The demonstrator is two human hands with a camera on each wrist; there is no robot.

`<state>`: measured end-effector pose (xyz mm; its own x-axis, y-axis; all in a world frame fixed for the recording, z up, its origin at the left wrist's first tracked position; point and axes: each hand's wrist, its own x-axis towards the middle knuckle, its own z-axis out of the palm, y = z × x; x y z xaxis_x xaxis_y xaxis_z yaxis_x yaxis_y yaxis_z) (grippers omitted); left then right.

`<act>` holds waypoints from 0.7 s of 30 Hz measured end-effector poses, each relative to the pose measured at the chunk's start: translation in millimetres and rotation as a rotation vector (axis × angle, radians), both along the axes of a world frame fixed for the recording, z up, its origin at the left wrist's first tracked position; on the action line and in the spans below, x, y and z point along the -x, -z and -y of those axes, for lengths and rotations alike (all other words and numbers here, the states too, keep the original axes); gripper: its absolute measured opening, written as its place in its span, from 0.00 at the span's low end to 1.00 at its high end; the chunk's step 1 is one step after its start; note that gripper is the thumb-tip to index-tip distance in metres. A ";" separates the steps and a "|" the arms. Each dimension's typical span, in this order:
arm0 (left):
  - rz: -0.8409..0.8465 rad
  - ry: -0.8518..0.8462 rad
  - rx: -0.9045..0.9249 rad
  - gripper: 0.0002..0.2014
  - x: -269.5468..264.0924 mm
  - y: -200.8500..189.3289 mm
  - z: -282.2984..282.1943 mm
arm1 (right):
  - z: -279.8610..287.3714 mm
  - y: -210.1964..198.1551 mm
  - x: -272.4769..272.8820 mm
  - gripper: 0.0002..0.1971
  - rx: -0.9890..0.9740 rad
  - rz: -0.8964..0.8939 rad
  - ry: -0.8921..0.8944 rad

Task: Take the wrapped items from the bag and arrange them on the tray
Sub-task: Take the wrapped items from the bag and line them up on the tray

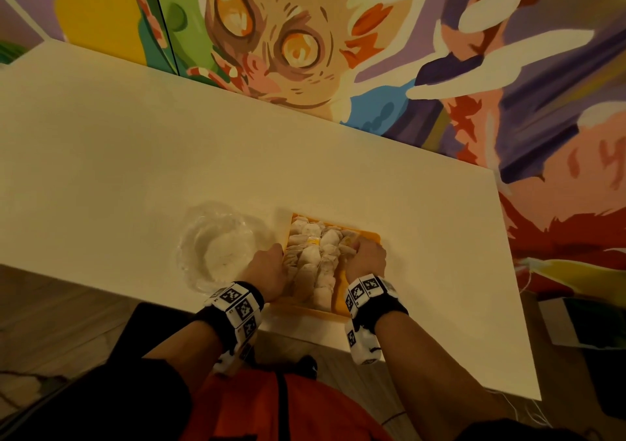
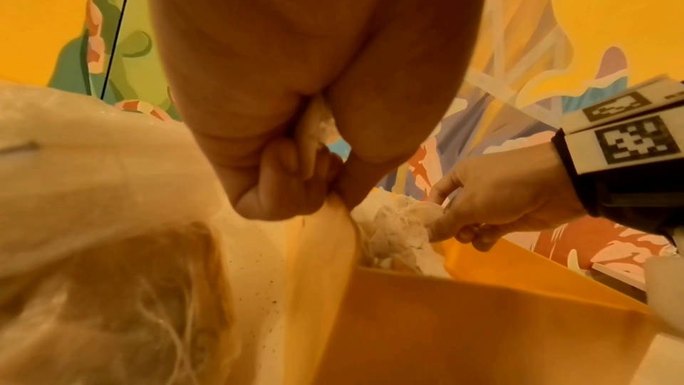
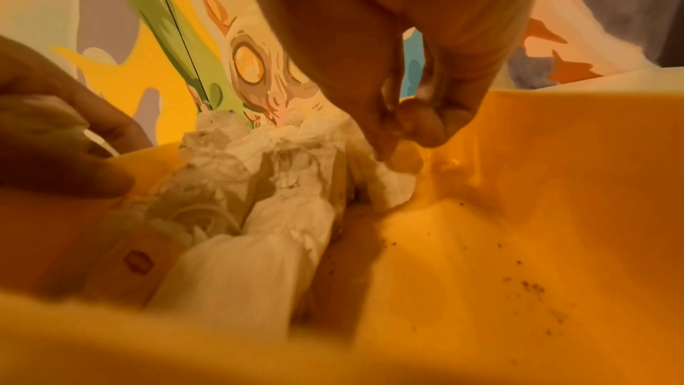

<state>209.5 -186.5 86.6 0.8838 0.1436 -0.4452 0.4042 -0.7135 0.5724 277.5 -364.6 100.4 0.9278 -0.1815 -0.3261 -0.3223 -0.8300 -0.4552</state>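
A yellow tray (image 1: pixel 367 235) sits at the table's near edge with several white wrapped items (image 1: pixel 316 257) piled along its left half. My left hand (image 1: pixel 269 266) is at the tray's left rim, its fingers curled round a white wrapped item (image 2: pixel 319 123). On the pile's right side, my right hand (image 1: pixel 367 259) pinches the edge of another wrapped item (image 3: pixel 394 186) with curled fingers. The clear plastic bag (image 1: pixel 220 249) lies crumpled just left of the tray and holds something white. In the left wrist view the right hand (image 2: pixel 496 204) grips the pile (image 2: pixel 398 220) over the tray (image 2: pixel 481 318).
The white table (image 1: pixel 135 156) stretches far and left of the tray. A painted mural wall (image 1: pixel 305 34) stands behind its far edge. Dark crumbs dot the tray's bare right floor (image 3: pixel 518 259). The table's right edge (image 1: pixel 515 288) is close to the tray.
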 end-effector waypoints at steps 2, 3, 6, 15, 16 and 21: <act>-0.006 0.009 -0.005 0.13 0.0 -0.2 0.0 | 0.9 -3.1 0.6 0.12 0.021 -0.010 -0.013; -0.006 0.013 -0.004 0.13 0.2 -0.6 0.0 | 1.6 -5.5 0.6 0.14 0.034 -0.028 -0.030; 0.000 0.014 -0.010 0.12 0.4 -1.7 0.2 | 1.5 -10.5 -0.9 0.19 0.074 -0.075 -0.067; -0.033 -0.010 0.008 0.15 1.3 -5.6 1.1 | -1.8 -11.9 -7.2 0.16 0.081 -0.129 -0.039; -0.033 -0.013 0.015 0.15 1.4 -6.1 1.2 | -1.9 -10.9 -7.2 0.17 0.071 -0.131 -0.034; -0.033 -0.017 0.014 0.14 1.7 -4.9 1.2 | -2.5 -7.4 -4.1 0.26 -0.027 -0.133 0.058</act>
<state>207.8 -187.7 91.5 0.8660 0.1519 -0.4764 0.4351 -0.6986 0.5680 281.6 -362.2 107.8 0.8641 -0.2231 -0.4511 -0.4284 -0.7964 -0.4269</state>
